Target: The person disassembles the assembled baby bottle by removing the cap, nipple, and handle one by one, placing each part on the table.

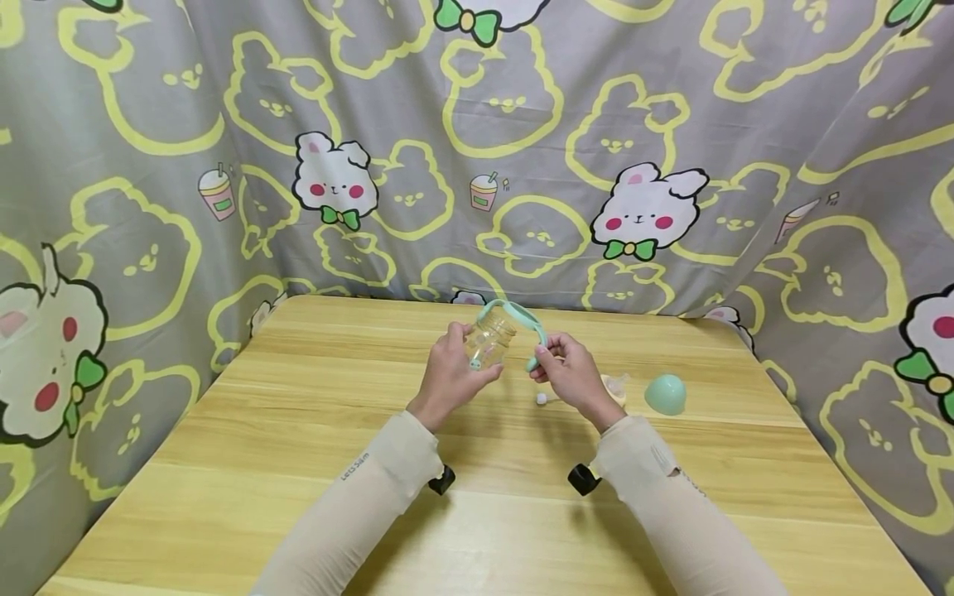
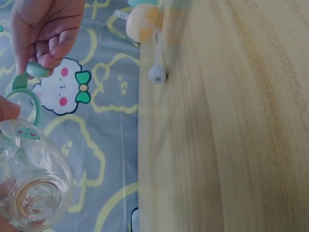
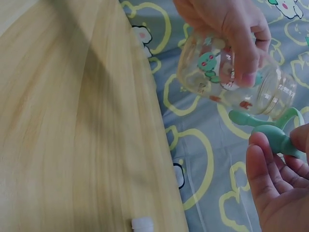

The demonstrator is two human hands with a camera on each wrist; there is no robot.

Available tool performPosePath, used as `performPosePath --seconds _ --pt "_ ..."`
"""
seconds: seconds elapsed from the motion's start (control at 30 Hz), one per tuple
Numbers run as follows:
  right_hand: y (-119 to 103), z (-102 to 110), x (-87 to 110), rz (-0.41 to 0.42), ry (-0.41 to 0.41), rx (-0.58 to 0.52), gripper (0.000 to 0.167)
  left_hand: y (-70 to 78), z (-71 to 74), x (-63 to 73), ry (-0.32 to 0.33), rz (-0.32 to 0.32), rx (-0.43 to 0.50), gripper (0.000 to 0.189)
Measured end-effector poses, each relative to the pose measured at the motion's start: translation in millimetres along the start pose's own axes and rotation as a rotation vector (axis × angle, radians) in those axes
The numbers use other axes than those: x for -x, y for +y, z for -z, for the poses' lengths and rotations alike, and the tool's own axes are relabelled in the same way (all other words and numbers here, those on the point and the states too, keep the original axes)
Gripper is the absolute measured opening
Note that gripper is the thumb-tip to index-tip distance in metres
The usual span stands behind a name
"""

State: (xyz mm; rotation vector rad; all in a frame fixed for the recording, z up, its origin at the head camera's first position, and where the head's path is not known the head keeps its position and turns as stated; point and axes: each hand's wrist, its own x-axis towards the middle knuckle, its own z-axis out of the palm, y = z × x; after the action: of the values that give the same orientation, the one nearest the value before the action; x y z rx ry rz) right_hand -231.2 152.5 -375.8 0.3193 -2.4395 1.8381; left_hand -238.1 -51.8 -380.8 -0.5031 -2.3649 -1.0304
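Note:
My left hand (image 1: 450, 371) grips a clear baby bottle (image 1: 488, 341) with printed cartoon figures, tilted above the table. Its neck is uncovered and leans toward the right hand; the base faces the camera in the left wrist view. A mint-green two-handled bottle ring (image 1: 525, 316) is at the neck, and my right hand (image 1: 572, 372) pinches one of its handles (image 3: 273, 137) between thumb and fingers. Whether the ring touches the neck I cannot tell. Partly behind the right hand lies a pale yellow collar (image 2: 141, 21) with a clear teat and a straw ending in a white weight (image 2: 157, 74).
A mint-green domed cap (image 1: 666, 395) stands on the wooden table (image 1: 298, 430), right of the collar. Behind the table's far edge and along both sides hangs a grey curtain (image 1: 417, 124) with cartoon prints.

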Motion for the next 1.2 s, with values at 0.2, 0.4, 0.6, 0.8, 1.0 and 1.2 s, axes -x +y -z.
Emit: performPosePath --seconds 0.2,0.4,0.6,0.8,1.0,1.2 --pt "3.5 -0.5 1.0 -0.033 -0.001 0.005 0.022 1.0 2.4 0.0 0.019 0.009 0.046 0.066" --pt "9.0 -1.6 0.2 -0.037 -0.001 0.007 0.022 1.3 4.7 -0.3 0.034 -0.001 0.060 0.066" --pt "17.4 -3.7 -0.1 -0.041 -0.011 0.030 0.023 0.3 9.0 -0.7 0.062 -0.011 0.062 0.066" --pt "22.6 -8.0 1.6 -0.073 -0.029 0.026 0.020 -1.6 12.0 -1.2 0.078 -0.014 0.062 0.064" --pt "27.3 -12.3 1.5 -0.086 -0.037 0.030 0.020 -2.5 14.8 -2.7 0.104 -0.020 0.062 0.062" --pt "36.6 -16.0 0.8 -0.099 -0.052 0.056 0.026 -5.1 16.5 -3.3 0.116 -0.040 0.061 0.060"
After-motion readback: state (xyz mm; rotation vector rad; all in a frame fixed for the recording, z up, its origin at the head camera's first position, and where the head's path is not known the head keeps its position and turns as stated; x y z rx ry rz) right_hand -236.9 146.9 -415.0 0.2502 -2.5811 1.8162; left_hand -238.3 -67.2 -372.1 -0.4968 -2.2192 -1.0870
